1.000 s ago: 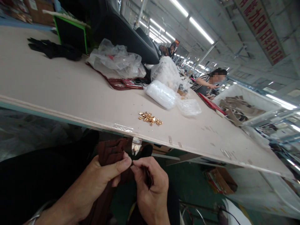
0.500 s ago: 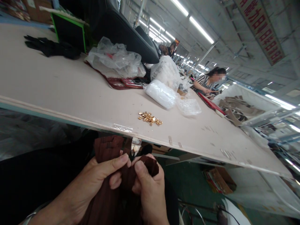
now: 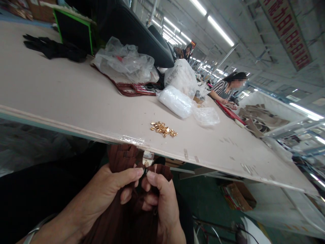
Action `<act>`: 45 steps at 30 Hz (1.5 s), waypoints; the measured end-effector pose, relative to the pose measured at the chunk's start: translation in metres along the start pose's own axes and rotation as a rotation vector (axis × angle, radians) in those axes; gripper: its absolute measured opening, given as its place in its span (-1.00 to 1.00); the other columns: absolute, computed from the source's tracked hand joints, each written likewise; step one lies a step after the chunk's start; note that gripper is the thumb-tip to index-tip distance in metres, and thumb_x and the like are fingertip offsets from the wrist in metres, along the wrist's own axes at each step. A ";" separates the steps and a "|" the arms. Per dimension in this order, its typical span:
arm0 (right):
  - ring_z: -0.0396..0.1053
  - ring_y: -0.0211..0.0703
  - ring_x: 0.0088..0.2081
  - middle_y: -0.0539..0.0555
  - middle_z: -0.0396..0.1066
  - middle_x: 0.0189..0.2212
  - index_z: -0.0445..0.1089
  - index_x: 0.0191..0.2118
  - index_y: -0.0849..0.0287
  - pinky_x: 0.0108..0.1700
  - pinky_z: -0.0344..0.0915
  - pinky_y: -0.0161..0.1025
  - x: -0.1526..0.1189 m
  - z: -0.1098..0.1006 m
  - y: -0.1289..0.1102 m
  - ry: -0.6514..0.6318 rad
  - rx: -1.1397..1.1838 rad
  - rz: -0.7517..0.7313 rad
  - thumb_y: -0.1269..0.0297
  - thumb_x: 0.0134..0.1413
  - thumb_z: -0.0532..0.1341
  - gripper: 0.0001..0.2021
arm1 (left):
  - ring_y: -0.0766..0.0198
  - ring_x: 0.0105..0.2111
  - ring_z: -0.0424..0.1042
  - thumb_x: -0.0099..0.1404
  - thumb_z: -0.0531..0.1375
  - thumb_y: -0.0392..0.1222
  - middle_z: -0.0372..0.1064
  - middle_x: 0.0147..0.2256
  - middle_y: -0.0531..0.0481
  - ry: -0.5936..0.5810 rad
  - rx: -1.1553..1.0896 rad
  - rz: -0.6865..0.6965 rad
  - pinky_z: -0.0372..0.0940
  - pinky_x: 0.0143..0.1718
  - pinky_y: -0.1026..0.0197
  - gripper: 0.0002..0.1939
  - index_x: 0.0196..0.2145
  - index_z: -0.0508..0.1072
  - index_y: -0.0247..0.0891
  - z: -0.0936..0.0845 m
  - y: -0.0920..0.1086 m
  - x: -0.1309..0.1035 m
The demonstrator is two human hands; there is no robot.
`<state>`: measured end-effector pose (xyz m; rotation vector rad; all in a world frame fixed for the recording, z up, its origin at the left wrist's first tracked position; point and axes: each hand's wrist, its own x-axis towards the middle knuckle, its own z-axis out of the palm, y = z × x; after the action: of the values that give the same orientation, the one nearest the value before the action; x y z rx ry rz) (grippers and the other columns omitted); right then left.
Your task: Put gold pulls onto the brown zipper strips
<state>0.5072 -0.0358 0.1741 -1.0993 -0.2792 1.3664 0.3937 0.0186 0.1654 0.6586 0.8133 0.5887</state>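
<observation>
Long dark brown strips, which look like zipper tape (image 3: pixel 123 158), hang over my lap in a bundle. My left hand (image 3: pixel 109 184) is closed on the tape, thumb pressed near its end. My right hand (image 3: pixel 164 193) pinches another part of the tape, its thumb tip almost touching the left thumb. Just beyond both thumbs, a small whitish metal holder (image 3: pixel 148 156) sticks out from the table edge with a small gold piece at its tip. Whether the tape is inside that piece cannot be made out. A pile of small gold zipper sliders (image 3: pixel 164 129) lies on the table.
The table (image 3: pixel 76 105) has a long front edge above my hands. On it are clear plastic bags (image 3: pixel 175 101), a red calculator (image 3: pixel 143 89) and a black glove (image 3: pixel 53 47). A co-worker (image 3: pixel 227 88) works beyond, by a bin of tan strips (image 3: pixel 261 117). A cardboard box (image 3: pixel 238 196) sits below.
My two thumbs have come closer together, right below the holder. The curled tape in my right hand now lies flatter, and my left hand has shifted slightly right.
</observation>
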 end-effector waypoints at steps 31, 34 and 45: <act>0.04 -0.43 -0.63 -0.13 0.23 -0.64 0.33 -0.46 0.21 -0.62 -0.01 -0.44 0.012 -0.008 -0.017 0.073 -0.536 -0.352 0.09 0.04 0.33 -0.70 | 0.29 -0.65 0.26 0.07 0.32 0.21 0.26 -0.71 0.08 0.127 0.206 0.107 0.18 -0.55 0.25 -0.46 -0.75 0.25 -0.21 0.003 -0.001 0.005; 0.12 -0.36 -0.55 -0.11 0.23 -0.61 0.32 -0.48 0.21 -0.51 0.10 -0.38 0.011 -0.003 -0.024 0.067 -0.721 -0.442 0.17 0.10 0.27 -0.75 | 0.31 -0.64 0.25 0.07 0.32 0.20 0.25 -0.72 0.08 0.111 0.176 0.092 0.17 -0.54 0.26 -0.45 -0.77 0.24 -0.22 0.003 0.003 0.003; 0.25 -0.19 -0.49 -0.03 0.32 -0.53 0.23 -0.41 0.13 -0.40 0.08 -0.26 0.037 0.029 -0.046 0.459 -1.351 -0.910 0.32 0.15 0.17 -0.87 | 0.35 -0.73 0.19 -0.02 0.35 0.22 0.22 -0.79 0.07 0.138 0.132 0.028 0.05 -0.68 0.31 -0.41 -0.83 0.20 -0.22 0.005 0.002 0.016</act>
<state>0.5247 0.0173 0.2081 -1.9448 -1.2740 -0.0728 0.4062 0.0296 0.1620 0.7573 0.9798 0.6147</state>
